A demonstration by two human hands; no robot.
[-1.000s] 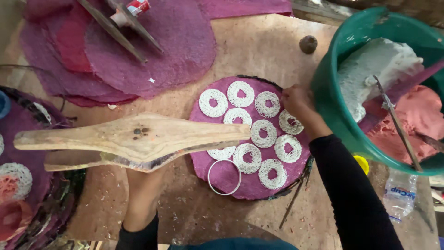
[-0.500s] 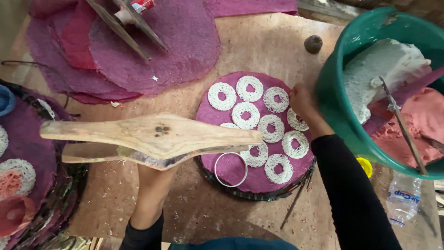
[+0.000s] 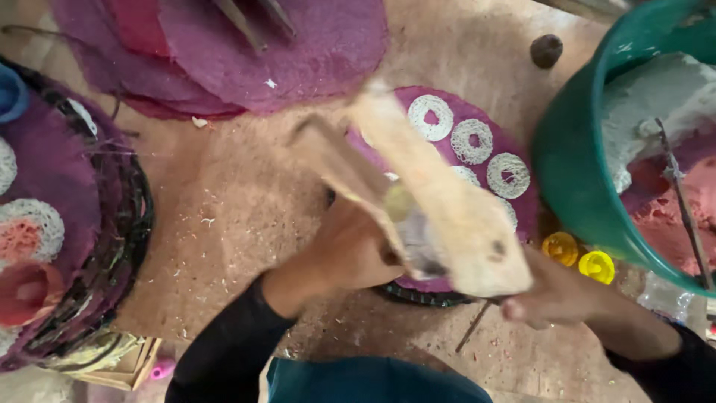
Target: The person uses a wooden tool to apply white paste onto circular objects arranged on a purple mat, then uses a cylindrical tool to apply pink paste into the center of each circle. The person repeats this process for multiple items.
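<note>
Gripping status: left hand (image 3: 350, 254) is curled closed on the near end of the wooden tool (image 3: 425, 201); fingers wrap the pale stock, thumb side toward the viewer
Right hand: right hand (image 3: 552, 295) lies low beside the tool's broad end, just right of the grip; fingers partly folded; whether it clasps the tool or only touches it cannot be told, since the wood covers the fingertips
Held item: wooden tool is blurred, tilted, its narrow end pointing up and away from the grip; a thin second arm of it branches off to the left
Below the grip: purple round mat (image 3: 514, 142) lies flat directly under the tool; white fibre rings (image 3: 471, 140) sit on it, beyond the grip
Right of the grip: green bucket (image 3: 574, 172) stands near, holding grey and pink pulp; two yellow caps (image 3: 578, 257) lie between bucket and right hand
Left of the grip: dark woven tray (image 3: 134, 216) stands well apart, bearing purple sheet and ring pieces
Far side: stacked purple sheets (image 3: 298, 52) lie on the wooden board (image 3: 224, 216)
</note>
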